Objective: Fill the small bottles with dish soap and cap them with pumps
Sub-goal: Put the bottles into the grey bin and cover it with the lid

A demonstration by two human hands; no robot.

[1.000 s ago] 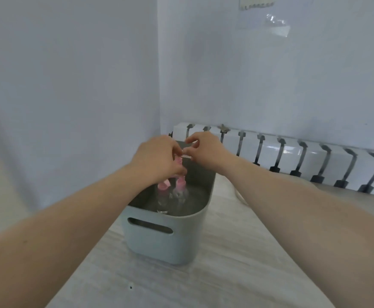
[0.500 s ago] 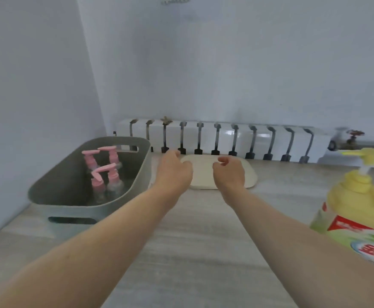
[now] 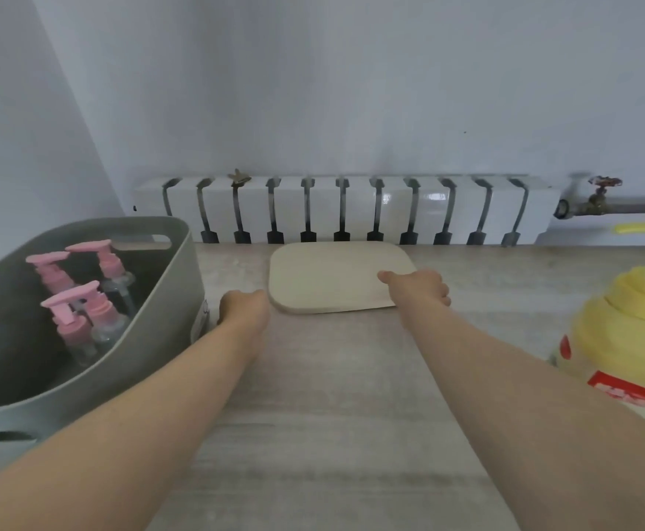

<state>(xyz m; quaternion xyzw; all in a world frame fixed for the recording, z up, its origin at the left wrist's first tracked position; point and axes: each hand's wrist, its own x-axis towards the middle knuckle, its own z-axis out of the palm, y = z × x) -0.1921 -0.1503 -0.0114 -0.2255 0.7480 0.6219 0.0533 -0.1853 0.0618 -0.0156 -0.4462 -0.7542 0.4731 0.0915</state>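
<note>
Several small clear bottles with pink pumps (image 3: 83, 300) stand inside the grey basket (image 3: 167, 293) at the left. A big yellow dish soap bottle (image 3: 627, 339) with a pump top stands at the right edge. My left hand (image 3: 242, 306) lies on the table between the basket and a pale wooden board (image 3: 332, 277), its fingers loosely curled with nothing in them. My right hand (image 3: 418, 287) grips the board's near right corner, thumb on top and fingers curled at its edge.
A white radiator (image 3: 351, 208) runs along the back wall behind the table, with a brass valve (image 3: 597, 197) on a pipe at its right. The grey wood-grain table (image 3: 332, 415) stretches toward me between my forearms.
My hands left the bottles in the basket and moved right to the board. They have spread apart, and the right hand now holds the board's corner.
</note>
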